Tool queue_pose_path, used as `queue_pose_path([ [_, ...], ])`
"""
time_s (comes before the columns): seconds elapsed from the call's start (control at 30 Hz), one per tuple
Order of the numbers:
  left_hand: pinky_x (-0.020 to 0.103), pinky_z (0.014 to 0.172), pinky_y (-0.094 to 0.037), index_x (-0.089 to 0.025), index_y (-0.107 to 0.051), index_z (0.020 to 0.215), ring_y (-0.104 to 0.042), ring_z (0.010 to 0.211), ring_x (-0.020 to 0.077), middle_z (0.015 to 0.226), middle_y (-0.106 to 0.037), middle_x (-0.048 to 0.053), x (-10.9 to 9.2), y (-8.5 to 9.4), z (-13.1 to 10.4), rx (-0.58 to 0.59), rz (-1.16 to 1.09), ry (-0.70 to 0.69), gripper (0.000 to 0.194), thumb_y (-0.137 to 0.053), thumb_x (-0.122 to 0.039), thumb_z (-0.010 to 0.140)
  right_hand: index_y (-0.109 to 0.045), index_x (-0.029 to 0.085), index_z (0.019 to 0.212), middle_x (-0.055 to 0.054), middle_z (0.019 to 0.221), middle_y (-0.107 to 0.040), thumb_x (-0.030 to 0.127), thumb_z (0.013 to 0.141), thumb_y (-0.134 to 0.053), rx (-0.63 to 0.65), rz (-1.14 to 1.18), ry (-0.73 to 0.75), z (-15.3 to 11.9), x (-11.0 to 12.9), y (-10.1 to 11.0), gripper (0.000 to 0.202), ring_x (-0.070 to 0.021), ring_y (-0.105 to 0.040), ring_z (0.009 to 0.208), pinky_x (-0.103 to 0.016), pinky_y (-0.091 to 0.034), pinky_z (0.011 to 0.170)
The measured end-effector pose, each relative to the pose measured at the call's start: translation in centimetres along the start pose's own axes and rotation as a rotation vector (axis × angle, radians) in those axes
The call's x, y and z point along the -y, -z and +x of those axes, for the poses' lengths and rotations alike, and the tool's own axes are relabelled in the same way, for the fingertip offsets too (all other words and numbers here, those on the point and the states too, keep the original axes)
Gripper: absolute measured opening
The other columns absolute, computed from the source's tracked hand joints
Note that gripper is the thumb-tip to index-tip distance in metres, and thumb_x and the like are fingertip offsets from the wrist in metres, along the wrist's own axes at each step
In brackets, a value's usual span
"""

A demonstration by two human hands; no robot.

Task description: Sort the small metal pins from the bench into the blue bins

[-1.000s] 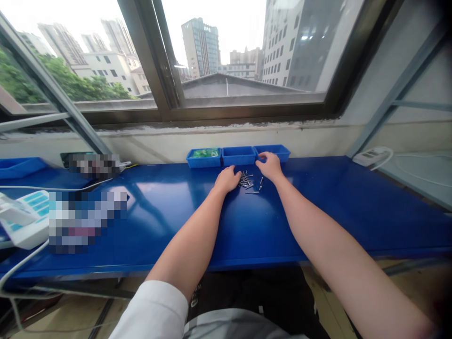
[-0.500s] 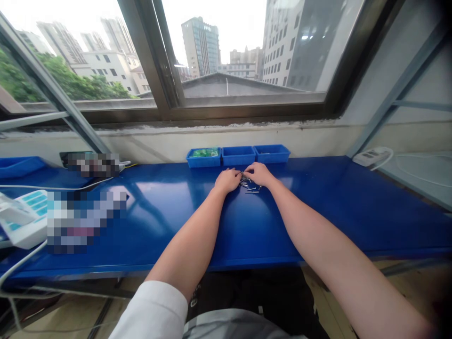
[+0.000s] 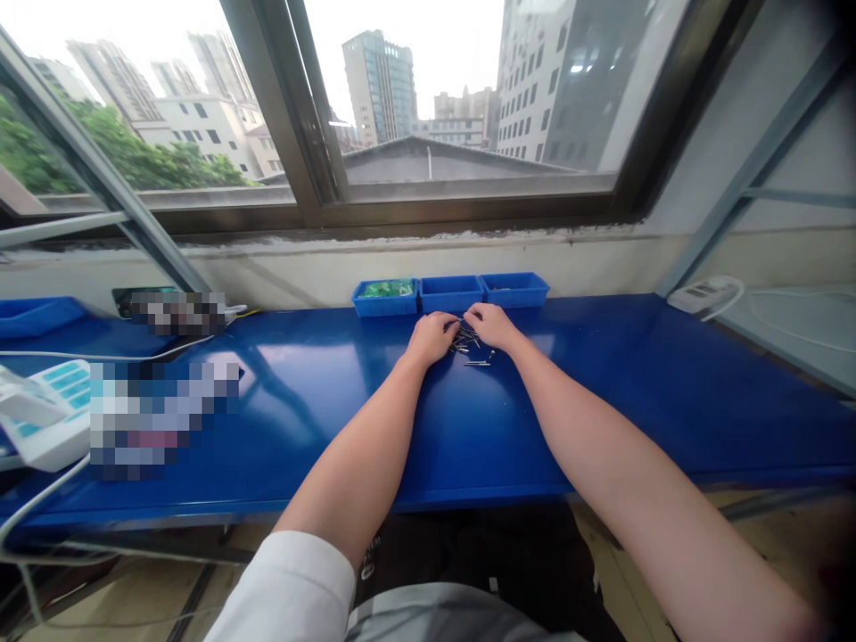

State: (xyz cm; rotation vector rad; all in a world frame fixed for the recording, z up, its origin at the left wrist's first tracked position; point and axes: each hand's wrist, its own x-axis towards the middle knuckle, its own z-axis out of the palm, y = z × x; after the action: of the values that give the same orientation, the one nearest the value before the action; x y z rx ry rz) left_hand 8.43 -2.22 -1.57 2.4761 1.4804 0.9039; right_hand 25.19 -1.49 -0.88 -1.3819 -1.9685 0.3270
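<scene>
A small pile of thin metal screws (image 3: 466, 339) lies on the blue table (image 3: 468, 428), just in front of the bins. My left hand (image 3: 433, 337) is at the pile's left side, its fingers curled and closed together. Opposite it, my right hand (image 3: 489, 325) has thumb and finger pinched above the pile's far right edge. The two sets of fingertips nearly meet; whatever is between them is too small to make out. Nearer to me, a couple of screws (image 3: 477, 364) lie apart from the pile, with a tiny metal piece (image 3: 492, 354) beside them.
Behind my hands stand a blue bin with green packets (image 3: 386, 308), a middle blue bin (image 3: 451, 301) and a right blue bin (image 3: 514, 299) with small parts. A white power strip (image 3: 706, 295) lies at far right. White equipment (image 3: 46, 446), cables and blurred items occupy the left.
My right hand has shifted slightly up and left, and the fingertips of both hands have lifted a little. More of the screw pile shows between them.
</scene>
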Motion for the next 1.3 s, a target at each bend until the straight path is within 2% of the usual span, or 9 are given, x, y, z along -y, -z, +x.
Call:
queue_pose_path([
  [0.2, 0.033, 0.095, -0.04, -0.023, -0.07, 0.096, -0.06, 0.099, 0.0188, 0.103, -0.069, 0.004, -0.3, 0.0, 0.1, -0.041, 0.013, 0.049, 0.026, -0.046, -0.027, 0.091, -0.064, 0.015, 0.075, -0.004, 0.075, -0.067, 0.03, 0.083, -0.049, -0.034, 0.102, 0.016, 0.2, 0.1, -0.1, 0.022, -0.0159, -0.058, 0.072, -0.027, -0.042, 0.068],
  [0.3, 0.036, 0.095, -0.037, -0.022, -0.07, 0.092, -0.06, 0.1, 0.0194, 0.101, -0.069, 0.005, -0.5, 0.0, 0.1, -0.02, 0.019, 0.084, 0.027, -0.044, -0.028, 0.092, -0.066, 0.015, 0.079, -0.004, 0.076, -0.068, 0.028, 0.075, -0.057, -0.07, 0.288, 0.043, 0.3, -0.3, -0.1, 0.016, -0.016, -0.059, 0.07, -0.028, -0.045, 0.07],
  [0.4, 0.036, 0.094, -0.036, -0.022, -0.07, 0.089, -0.059, 0.1, 0.0197, 0.1, -0.068, 0.005, -0.6, 0.1, 0.1, -0.007, 0.02, 0.102, 0.028, -0.043, -0.029, 0.092, -0.067, 0.015, 0.073, -0.004, 0.073, -0.068, 0.03, 0.068, -0.064, -0.064, 0.456, 0.048, 0.3, -0.5, 0.0, 0.016, -0.0163, -0.06, 0.069, -0.029, -0.046, 0.07],
  [0.57, 0.038, 0.094, -0.036, -0.024, -0.066, 0.101, -0.058, 0.104, 0.0209, 0.107, -0.068, 0.005, -0.6, 0.1, 0.0, -0.024, 0.003, 0.104, 0.029, -0.041, -0.035, 0.093, -0.069, 0.015, 0.067, -0.003, 0.068, -0.068, 0.034, 0.063, -0.066, -0.106, 0.563, -0.042, 0.3, -0.2, 0.4, 0.019, -0.0184, -0.061, 0.069, -0.03, -0.047, 0.069],
  [0.7, 0.042, 0.099, -0.035, -0.023, -0.061, 0.113, -0.054, 0.114, 0.0241, 0.118, -0.064, 0.007, -0.6, 0.2, 0.0, -0.071, -0.004, 0.168, 0.033, -0.038, -0.038, 0.094, -0.071, 0.015, 0.078, -0.006, 0.078, -0.07, 0.031, 0.067, -0.062, -0.331, 0.386, -0.116, 0.6, -0.8, 0.9, 0.022, -0.0204, -0.061, 0.074, -0.034, -0.048, 0.075],
  [0.8, 0.045, 0.1, -0.034, -0.021, -0.059, 0.114, -0.053, 0.116, 0.0252, 0.12, -0.062, 0.009, -0.6, 0.3, 0.0, -0.049, 0.01, 0.23, 0.033, -0.039, -0.036, 0.093, -0.071, 0.015, 0.097, -0.008, 0.097, -0.07, 0.026, 0.069, -0.057, -0.444, 0.129, -0.153, 0.8, -1.8, 1.4, 0.033, -0.0247, -0.058, 0.091, -0.039, -0.044, 0.087],
  [0.9, 0.047, 0.102, -0.034, -0.021, -0.058, 0.115, -0.052, 0.117, 0.0261, 0.122, -0.061, 0.01, -0.6, 0.3, 0.0, -0.004, 0.025, 0.256, 0.032, -0.039, -0.034, 0.092, -0.065, 0.017, 0.114, -0.008, 0.116, -0.065, 0.026, 0.07, -0.056, -0.442, -0.043, -0.217, 1.0, -2.7, 1.7, 0.046, -0.031, -0.047, 0.11, -0.047, -0.037, 0.096],
  [1.03, 0.048, 0.102, -0.033, -0.02, -0.057, 0.116, -0.052, 0.118, 0.0267, 0.124, -0.06, 0.011, -0.5, 0.1, 0.0, 0.042, 0.046, 0.255, 0.033, -0.04, -0.034, 0.091, -0.057, 0.02, 0.126, -0.008, 0.128, -0.057, 0.03, 0.07, -0.057, -0.395, -0.138, -0.316, 1.1, -3.4, 1.9, 0.057, -0.0367, -0.038, 0.116, -0.056, -0.032, 0.096],
  [1.3, 0.043, 0.103, -0.035, -0.018, -0.057, 0.121, -0.053, 0.118, 0.027, 0.126, -0.059, 0.012, -0.4, 0.0, 0.1, 0.119, 0.101, 0.219, 0.039, -0.041, -0.037, 0.09, -0.042, 0.026, 0.138, -0.01, 0.15, -0.031, 0.035, 0.065, -0.065, -0.279, -0.141, -0.361, 1.1, -4.1, 1.7, 0.077, -0.0402, -0.033, 0.121, -0.058, -0.033, 0.094],
])
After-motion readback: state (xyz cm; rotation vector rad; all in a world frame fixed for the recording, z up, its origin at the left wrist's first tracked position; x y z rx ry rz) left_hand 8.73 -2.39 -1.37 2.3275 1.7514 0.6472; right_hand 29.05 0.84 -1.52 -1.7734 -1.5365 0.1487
